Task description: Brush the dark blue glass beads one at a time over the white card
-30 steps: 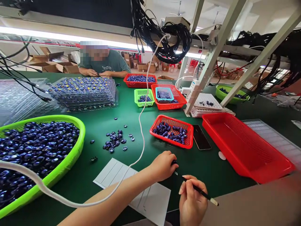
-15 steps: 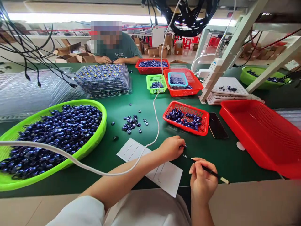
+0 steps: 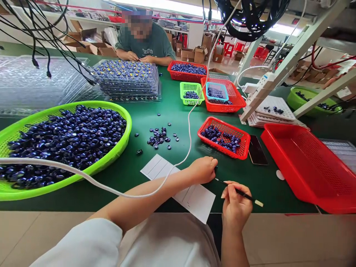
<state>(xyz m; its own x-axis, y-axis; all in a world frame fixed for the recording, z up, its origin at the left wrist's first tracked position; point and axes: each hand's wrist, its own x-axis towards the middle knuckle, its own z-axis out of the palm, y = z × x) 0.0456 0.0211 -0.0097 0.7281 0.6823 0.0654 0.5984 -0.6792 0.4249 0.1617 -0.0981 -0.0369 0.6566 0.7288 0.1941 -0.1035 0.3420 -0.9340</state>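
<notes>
My left hand (image 3: 203, 170) is closed, its fingertips pinched on a small dark piece (image 3: 216, 168) that is mostly hidden. In my right hand (image 3: 237, 205) is a thin black pen-like tool (image 3: 244, 194) with a pale end, held as one holds a pen. Its narrow tip points at the piece and reaches close to my left fingertips; whether it touches I cannot tell. Under my left forearm lies a white printed sheet (image 3: 204, 198). Just beyond that hand stands a red basket (image 3: 244, 146) of shiny dark-blue pieces. Loose dark-blue pieces (image 3: 160, 137) lie scattered on the green table.
A large green basket (image 3: 126, 128) heaped with dark-blue pieces stands left. A white cable (image 3: 190, 129) hangs across my forearm. A phone (image 3: 257, 150) and large red tray (image 3: 294, 178) are at right. Stacked clear trays (image 3: 133, 91) stand before a person (image 3: 147, 40) opposite.
The tool's tip has come nearer to the piece in my left hand, my two hands now closer together. The view has tilted downward a little.
</notes>
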